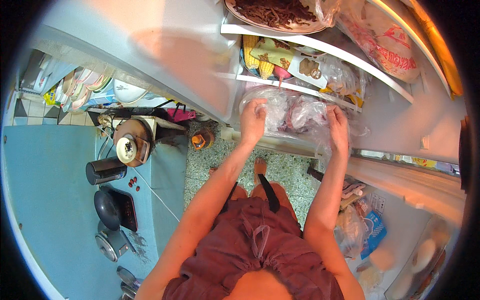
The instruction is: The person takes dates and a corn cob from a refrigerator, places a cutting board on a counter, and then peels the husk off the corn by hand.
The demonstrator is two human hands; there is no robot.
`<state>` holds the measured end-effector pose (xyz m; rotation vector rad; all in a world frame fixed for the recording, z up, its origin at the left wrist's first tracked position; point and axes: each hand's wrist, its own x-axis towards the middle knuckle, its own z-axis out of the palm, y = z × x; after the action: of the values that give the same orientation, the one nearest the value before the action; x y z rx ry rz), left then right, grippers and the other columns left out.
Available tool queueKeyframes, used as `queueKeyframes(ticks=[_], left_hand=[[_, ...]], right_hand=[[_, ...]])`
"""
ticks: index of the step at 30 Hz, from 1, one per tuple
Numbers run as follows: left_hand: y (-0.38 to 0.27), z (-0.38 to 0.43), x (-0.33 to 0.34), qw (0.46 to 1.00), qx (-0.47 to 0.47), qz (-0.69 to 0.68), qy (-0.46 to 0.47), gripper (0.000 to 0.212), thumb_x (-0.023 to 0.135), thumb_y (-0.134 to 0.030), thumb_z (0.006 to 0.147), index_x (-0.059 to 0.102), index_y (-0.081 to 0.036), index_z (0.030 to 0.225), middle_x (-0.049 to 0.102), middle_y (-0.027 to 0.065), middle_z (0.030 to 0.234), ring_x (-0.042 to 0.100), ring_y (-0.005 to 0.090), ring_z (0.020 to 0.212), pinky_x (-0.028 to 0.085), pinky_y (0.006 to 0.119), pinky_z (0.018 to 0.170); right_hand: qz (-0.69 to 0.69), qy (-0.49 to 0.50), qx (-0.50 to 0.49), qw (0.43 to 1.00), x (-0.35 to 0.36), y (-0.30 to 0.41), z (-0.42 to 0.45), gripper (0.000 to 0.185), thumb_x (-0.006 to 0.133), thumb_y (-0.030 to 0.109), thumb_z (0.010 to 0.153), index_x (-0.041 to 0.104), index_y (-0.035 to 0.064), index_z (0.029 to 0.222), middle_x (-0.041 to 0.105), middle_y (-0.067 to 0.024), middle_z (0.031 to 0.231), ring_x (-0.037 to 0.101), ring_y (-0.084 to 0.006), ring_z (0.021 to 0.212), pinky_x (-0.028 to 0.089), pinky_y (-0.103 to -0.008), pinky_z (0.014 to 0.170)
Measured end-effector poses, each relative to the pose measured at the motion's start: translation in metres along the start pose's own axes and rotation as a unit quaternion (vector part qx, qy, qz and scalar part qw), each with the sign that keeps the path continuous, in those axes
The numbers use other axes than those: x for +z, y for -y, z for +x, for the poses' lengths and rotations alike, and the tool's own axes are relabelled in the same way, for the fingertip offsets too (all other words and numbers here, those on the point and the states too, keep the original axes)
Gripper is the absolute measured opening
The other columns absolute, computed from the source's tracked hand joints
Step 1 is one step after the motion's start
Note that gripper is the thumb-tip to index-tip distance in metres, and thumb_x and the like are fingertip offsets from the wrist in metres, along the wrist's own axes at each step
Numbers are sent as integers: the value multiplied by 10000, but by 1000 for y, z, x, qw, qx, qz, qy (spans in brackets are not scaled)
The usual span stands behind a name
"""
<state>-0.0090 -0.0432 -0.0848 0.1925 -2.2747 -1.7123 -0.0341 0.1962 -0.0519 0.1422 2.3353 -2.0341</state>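
Note:
My left hand (253, 123) has its fingers curled on the left side of clear plastic bags (275, 112) in the bottom drawer of an open refrigerator. On the right, my right hand (337, 129) pinches the edge of a clear plastic bag (309, 112). Something reddish shows through the crumpled plastic between my hands, too blurred to name. The drawer's front edge (270, 141) runs below my wrists. Just above, a shelf (296, 90) carries corn cobs (266, 69), a pink round vegetable (282, 72) and a printed packet (307, 71).
A plate of dark dried food (275, 15) stands on the upper shelf. The refrigerator door (397, 210) hangs open at right with bagged items. To the left, a blue counter (48, 187) bears a wok (107, 210) and pots. An orange-capped bottle (202, 139) stands on the floor.

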Motion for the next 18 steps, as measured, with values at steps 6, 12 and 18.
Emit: queueKeyframes(ticks=[6, 12, 18], left_hand=[[-52, -16, -1, 994, 102, 47, 18, 216, 581, -51, 761, 562, -25, 975, 572, 161, 920, 542, 343, 884, 423, 378, 803], [-58, -12, 10, 990, 109, 46, 70, 287, 694, -164, 695, 599, -30, 930, 560, 143, 875, 550, 338, 847, 431, 390, 758], [-55, -3, -3, 991, 68, 54, 98, 150, 635, -143, 755, 617, -17, 836, 591, 143, 811, 583, 299, 734, 449, 376, 638]], right_hand=[[15, 27, -14, 999, 16, 7, -2, 188, 504, 203, 899, 565, 30, 856, 490, 51, 724, 407, -44, 678, 349, -193, 612], [-101, 159, -34, 981, 38, 65, -16, 160, 626, 167, 805, 604, 15, 850, 542, 30, 732, 443, -49, 680, 375, -206, 618], [-201, 154, -47, 966, 20, 67, -14, 188, 678, 120, 729, 608, 17, 870, 562, -15, 736, 509, -100, 661, 414, -227, 641]])
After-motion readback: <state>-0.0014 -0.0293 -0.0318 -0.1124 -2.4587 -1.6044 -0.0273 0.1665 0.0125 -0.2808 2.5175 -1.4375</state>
